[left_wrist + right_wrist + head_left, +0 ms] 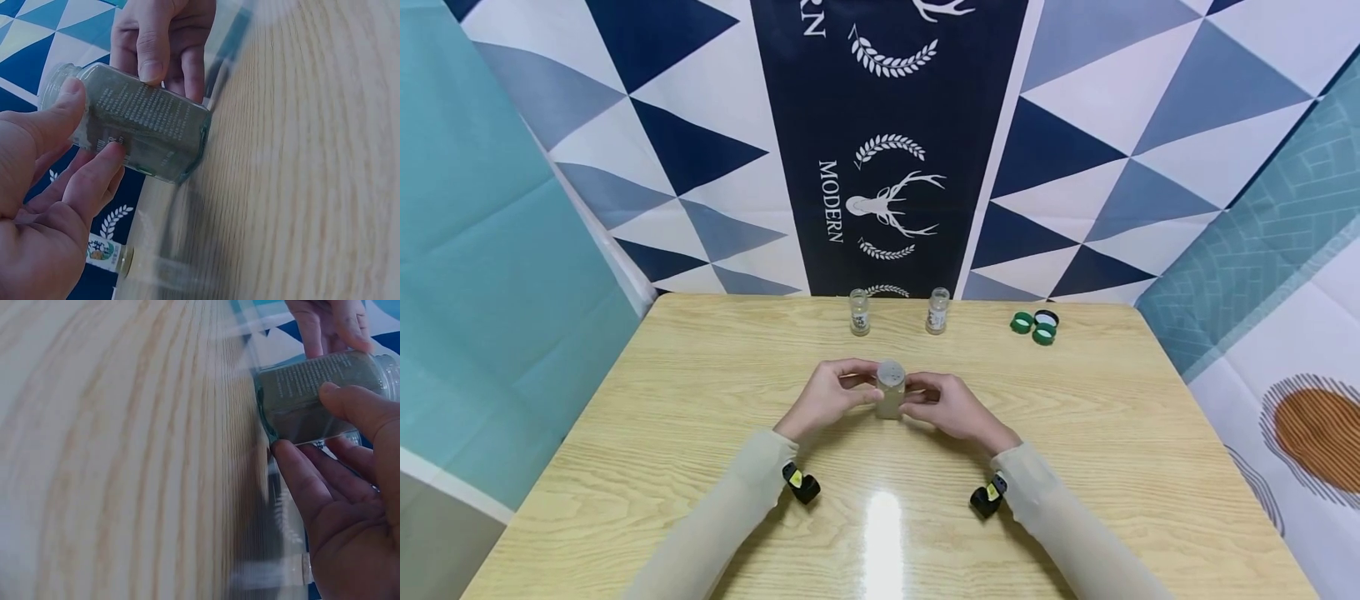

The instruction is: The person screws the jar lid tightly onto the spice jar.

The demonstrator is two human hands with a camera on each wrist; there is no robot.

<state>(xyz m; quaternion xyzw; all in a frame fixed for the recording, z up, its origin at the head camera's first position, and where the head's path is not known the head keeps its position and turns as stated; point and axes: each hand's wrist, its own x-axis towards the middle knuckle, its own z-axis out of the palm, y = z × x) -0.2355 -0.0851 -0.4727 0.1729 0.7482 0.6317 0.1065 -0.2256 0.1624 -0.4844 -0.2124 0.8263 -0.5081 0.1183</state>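
A glass spice jar [891, 404] filled with grey-green powder stands upright in the middle of the table, its round pale top with small dark spots facing up. My left hand [833, 397] grips it from the left side, thumb near the neck in the left wrist view, where printed text shows on the jar [147, 122]. From the opposite side my right hand [949, 407] holds the same jar. In the right wrist view the right thumb lies on the printed face of the jar [306, 387], with fingers around its lower part.
Two clear glass jars with labels, one left [860, 313] and one right [937, 312], stand near the table's back edge. At the back right lie two green caps [1021, 323] and a black-rimmed cap [1047, 317]. A patterned cloth [700, 167] hangs behind the wooden table [737, 342].
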